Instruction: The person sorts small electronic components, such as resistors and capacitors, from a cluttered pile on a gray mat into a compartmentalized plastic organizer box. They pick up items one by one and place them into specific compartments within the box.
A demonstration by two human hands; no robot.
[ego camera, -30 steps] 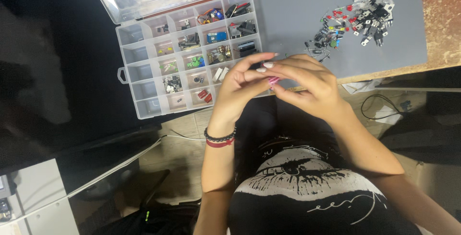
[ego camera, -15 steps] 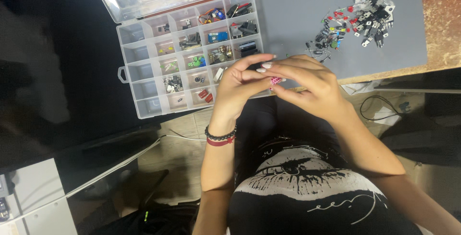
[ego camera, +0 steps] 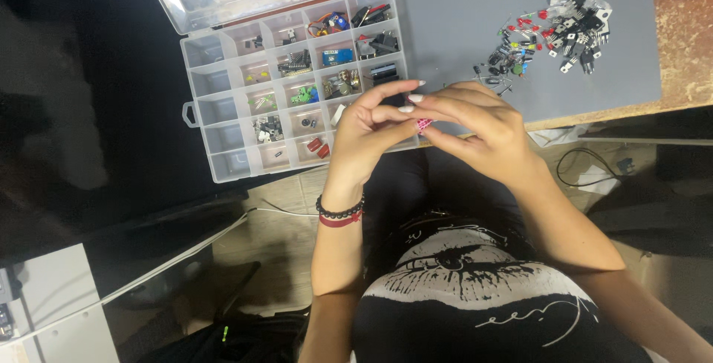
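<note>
My left hand (ego camera: 369, 129) and my right hand (ego camera: 479, 125) meet in front of my chest, fingertips together around a tiny pink part (ego camera: 424, 123). Both hands pinch it; most of it is hidden by the fingers. A clear compartment organiser box (ego camera: 223, 162) with its lid open lies just beyond my left hand, holding small electronic parts in several cells. A pile of loose components (ego camera: 553, 29) lies on the grey mat (ego camera: 453, 21) beyond my right hand.
The mat rests on a brown wooden table (ego camera: 687, 59) at the top right. A black surface (ego camera: 89, 96) fills the left. A white cable (ego camera: 171, 259) runs across the floor lower left, and a black cable (ego camera: 587, 162) lies at right.
Both hands stay joined around the small pink part, with only slight finger shifts. Nothing else has moved.
</note>
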